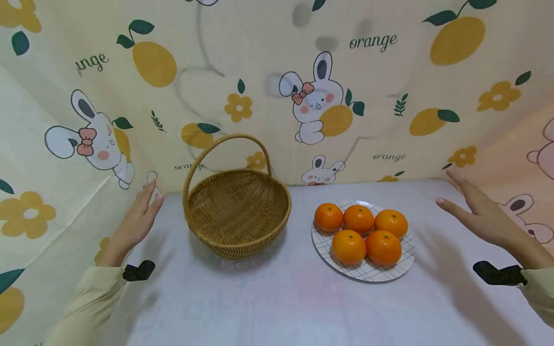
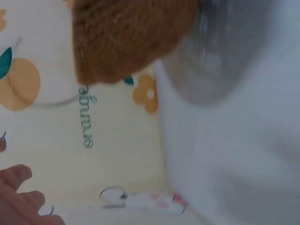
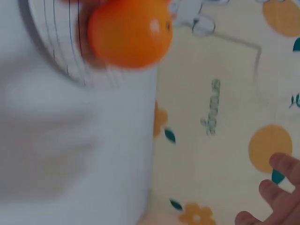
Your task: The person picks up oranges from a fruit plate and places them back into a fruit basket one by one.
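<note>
A brown wicker basket (image 1: 240, 206) with a tall arched handle stands on the table, its inside bare. To its right, several oranges (image 1: 348, 247) lie on a round white plate (image 1: 322, 250) with a grid pattern. My left hand (image 1: 136, 218) is held up left of the basket, apart from it, fingers straight. On the far right my right hand (image 1: 486, 211) is raised beside the plate, fingers extended and thumb apart, touching nothing. The left wrist view shows part of the basket (image 2: 131, 37); the right wrist view shows one orange (image 3: 131, 33) up close.
A white cloth covers the table (image 1: 259, 302). Behind it hangs a cream curtain (image 1: 268, 43) printed with rabbits, oranges and flowers, which also runs along both sides. Black wrist straps (image 1: 138, 271) sit at both sleeve cuffs.
</note>
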A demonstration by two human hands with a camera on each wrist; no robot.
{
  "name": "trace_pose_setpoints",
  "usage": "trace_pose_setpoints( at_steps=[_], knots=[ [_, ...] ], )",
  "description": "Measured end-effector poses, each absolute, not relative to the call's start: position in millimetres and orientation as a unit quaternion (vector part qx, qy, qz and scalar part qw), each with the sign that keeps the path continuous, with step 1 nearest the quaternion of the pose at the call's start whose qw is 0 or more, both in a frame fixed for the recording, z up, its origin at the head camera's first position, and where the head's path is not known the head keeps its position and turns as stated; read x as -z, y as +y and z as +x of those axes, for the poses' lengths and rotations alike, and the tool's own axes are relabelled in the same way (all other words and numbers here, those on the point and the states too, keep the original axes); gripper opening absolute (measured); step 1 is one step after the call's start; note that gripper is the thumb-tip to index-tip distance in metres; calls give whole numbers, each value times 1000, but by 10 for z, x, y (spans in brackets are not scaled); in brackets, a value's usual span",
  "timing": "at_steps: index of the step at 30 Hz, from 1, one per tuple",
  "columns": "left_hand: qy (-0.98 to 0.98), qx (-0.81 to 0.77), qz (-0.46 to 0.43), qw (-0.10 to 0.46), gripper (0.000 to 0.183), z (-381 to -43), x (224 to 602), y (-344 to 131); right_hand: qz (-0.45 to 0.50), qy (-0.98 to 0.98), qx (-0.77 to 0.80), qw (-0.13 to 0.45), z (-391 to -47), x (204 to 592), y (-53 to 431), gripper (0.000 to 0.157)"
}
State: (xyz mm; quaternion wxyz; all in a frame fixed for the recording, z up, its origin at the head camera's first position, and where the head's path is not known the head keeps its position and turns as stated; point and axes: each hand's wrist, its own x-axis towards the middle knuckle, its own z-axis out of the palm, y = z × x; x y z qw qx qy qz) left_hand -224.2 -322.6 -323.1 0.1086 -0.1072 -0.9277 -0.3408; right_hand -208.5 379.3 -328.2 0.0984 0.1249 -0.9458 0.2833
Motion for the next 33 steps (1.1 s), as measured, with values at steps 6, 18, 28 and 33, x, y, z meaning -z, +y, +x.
trace_pose_setpoints(
  at_steps=[6, 18, 28, 33],
  knots=[
    [-839, 527, -68, 114, 65, -2165, 3408, -3083, 80, -921, -369, 95, -1975, 3429, 3650, 72],
    [-655, 741, -128, 77, 64, -2083, 3812, -2735, 63, -898, -433, 50, -1816, 3925, 3258, 56],
    [-676, 728, -91, 79, 72, -2077, 3944, -2499, 75, -895, -439, 27, -1730, 4148, 3059, 55],
    [-681, 727, -46, 71, 78, -2098, 3943, -2442, 58, -898, -436, 10, -1714, 4185, 2980, 62]
  ],
)
